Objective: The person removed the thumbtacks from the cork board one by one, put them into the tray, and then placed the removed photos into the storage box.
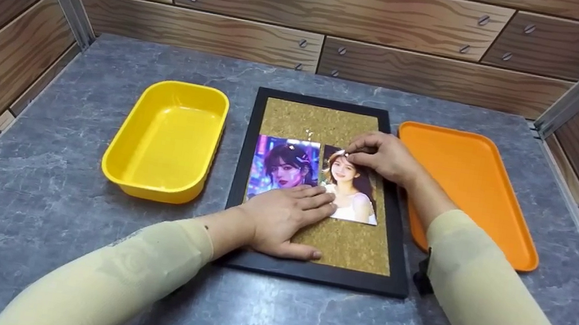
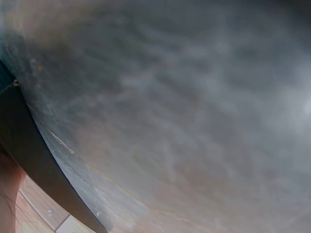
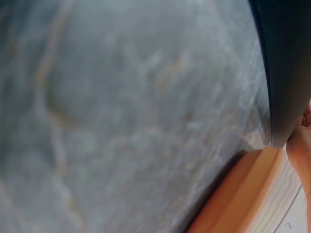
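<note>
A cork board (image 1: 345, 250) in a black frame (image 1: 308, 273) lies flat on the table. Two photos sit side by side on it: a purple-blue portrait (image 1: 283, 164) and, to its right, a portrait of a person in white (image 1: 354, 208). My left hand (image 1: 287, 219) rests palm down, fingers extended over the lower edges of both photos. At the top of the right photo, my right hand (image 1: 385, 156) pinches a small pale push pin (image 1: 346, 154). Another pale pin (image 1: 292, 146) shows at the left photo's top. Bright specks lie on the cork above.
A deep yellow bin (image 1: 163, 150) stands left of the board. To the right, partly under my right forearm, lies a shallow orange tray (image 1: 469, 171); its edge (image 3: 238, 194) also shows in the right wrist view. Wood-patterned walls (image 1: 333, 10) enclose the grey marbled table (image 1: 24, 193).
</note>
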`<action>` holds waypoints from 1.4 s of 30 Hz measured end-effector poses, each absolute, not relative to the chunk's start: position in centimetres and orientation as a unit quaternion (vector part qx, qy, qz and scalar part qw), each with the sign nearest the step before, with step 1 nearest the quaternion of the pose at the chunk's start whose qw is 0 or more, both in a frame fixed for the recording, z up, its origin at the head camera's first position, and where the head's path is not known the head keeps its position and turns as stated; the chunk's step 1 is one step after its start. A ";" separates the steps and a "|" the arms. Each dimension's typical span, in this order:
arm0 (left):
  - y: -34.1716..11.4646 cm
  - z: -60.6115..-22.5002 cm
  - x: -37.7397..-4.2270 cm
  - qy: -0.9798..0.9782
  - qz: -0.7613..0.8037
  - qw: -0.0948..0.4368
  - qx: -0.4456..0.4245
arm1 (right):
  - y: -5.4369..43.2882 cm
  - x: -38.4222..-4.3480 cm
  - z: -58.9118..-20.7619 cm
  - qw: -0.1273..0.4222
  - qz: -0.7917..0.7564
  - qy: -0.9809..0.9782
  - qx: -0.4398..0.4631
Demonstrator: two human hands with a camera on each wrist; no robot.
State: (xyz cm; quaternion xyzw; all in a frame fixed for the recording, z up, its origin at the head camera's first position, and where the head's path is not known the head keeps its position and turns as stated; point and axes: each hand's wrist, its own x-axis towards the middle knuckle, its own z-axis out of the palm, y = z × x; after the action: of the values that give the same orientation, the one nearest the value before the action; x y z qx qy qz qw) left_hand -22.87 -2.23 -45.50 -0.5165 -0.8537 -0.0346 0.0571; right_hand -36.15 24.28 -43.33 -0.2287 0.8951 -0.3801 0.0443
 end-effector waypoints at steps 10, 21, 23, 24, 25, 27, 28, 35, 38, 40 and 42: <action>-2.3 -45.5 -22.8 -0.855 -0.030 0.059 -0.515 | 24.2 -36.1 -43.3 0.038 -0.399 0.892 -0.211; -2.2 -45.4 -22.9 -0.854 -0.029 0.064 -0.516 | 23.0 -33.5 -40.3 0.047 -0.418 0.887 -0.188; -2.2 -45.5 -22.8 -0.854 -0.030 0.062 -0.515 | 22.9 -33.3 -40.1 0.047 -0.418 0.887 -0.193; -2.2 -45.5 -22.8 -0.855 -0.030 0.061 -0.515 | 23.0 -33.3 -40.1 0.046 -0.418 0.886 -0.195; -2.2 -45.5 -22.8 -0.855 -0.030 0.060 -0.515 | 23.0 -33.3 -40.1 0.045 -0.418 0.886 -0.197; -2.2 -45.5 -22.8 -0.855 -0.030 0.060 -0.514 | 23.0 -33.4 -40.2 0.043 -0.418 0.885 -0.200; -2.2 -45.5 -22.8 -0.855 -0.030 0.060 -0.514 | 23.0 -33.4 -40.2 0.042 -0.418 0.885 -0.202; -2.4 -45.5 -22.9 -0.856 -0.030 0.063 -0.513 | 22.9 -33.8 -40.4 0.046 -0.422 0.880 -0.211; -2.4 -45.5 -22.9 -0.856 -0.031 0.060 -0.512 | 23.0 -33.9 -40.5 0.054 -0.432 0.876 -0.208; -2.3 -45.5 -22.9 -0.856 -0.032 0.060 -0.512 | 23.2 -34.0 -40.5 0.061 -0.445 0.870 -0.206; -2.1 -45.5 -22.9 -0.856 -0.033 0.062 -0.513 | 23.5 -34.0 -40.4 0.066 -0.459 0.862 -0.203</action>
State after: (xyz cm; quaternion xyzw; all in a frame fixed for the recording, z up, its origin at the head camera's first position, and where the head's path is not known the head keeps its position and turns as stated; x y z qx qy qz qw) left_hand -22.90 -2.11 -45.46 -0.5128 -0.8556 -0.0331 0.0625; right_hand -34.03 23.50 -40.38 -0.2034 0.8624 -0.4589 0.0659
